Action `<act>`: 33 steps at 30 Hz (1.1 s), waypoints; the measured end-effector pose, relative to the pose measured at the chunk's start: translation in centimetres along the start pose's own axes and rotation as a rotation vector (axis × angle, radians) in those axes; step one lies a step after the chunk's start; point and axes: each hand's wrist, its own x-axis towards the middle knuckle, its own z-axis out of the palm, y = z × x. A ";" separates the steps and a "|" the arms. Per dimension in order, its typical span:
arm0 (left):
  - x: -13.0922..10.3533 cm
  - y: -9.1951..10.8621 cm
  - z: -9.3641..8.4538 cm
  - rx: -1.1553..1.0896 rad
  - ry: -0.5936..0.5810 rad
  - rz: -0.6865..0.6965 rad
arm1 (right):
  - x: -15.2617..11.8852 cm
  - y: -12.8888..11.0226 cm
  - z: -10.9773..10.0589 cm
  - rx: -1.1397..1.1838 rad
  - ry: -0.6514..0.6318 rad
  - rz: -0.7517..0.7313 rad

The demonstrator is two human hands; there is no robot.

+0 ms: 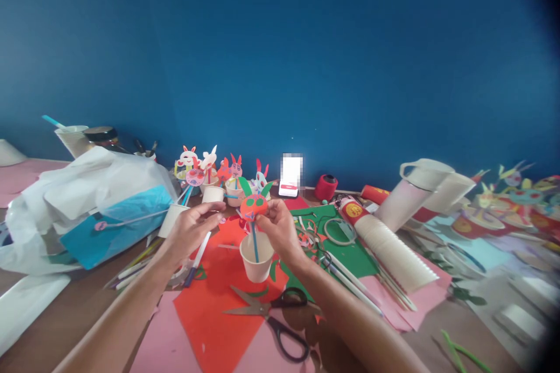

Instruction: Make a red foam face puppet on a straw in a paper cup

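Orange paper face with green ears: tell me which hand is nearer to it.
Right. The right hand has its fingertips on the orange paper face, at its lower right edge; the left hand is off to its left, not touching it.

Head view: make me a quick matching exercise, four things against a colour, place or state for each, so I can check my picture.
1. paper face
2. scissors
3. right hand
4. stack of cups

A. lying on its side
B. touching the paper face's edge
C. mainly orange
D. blades spread apart

Pairs: 1-C, 2-D, 3-B, 4-A
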 end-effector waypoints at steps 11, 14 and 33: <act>0.1 0.5 4.9 0.028 -0.209 0.037 | 0.0 -0.5 -0.2 -0.062 0.005 0.023; 0.2 0.2 5.3 0.062 -0.162 0.030 | 0.1 -0.7 -0.5 -0.117 -0.028 0.023; 1.7 0.2 6.6 -0.014 -0.452 0.021 | 1.3 -3.6 -4.3 -0.759 -0.198 -0.031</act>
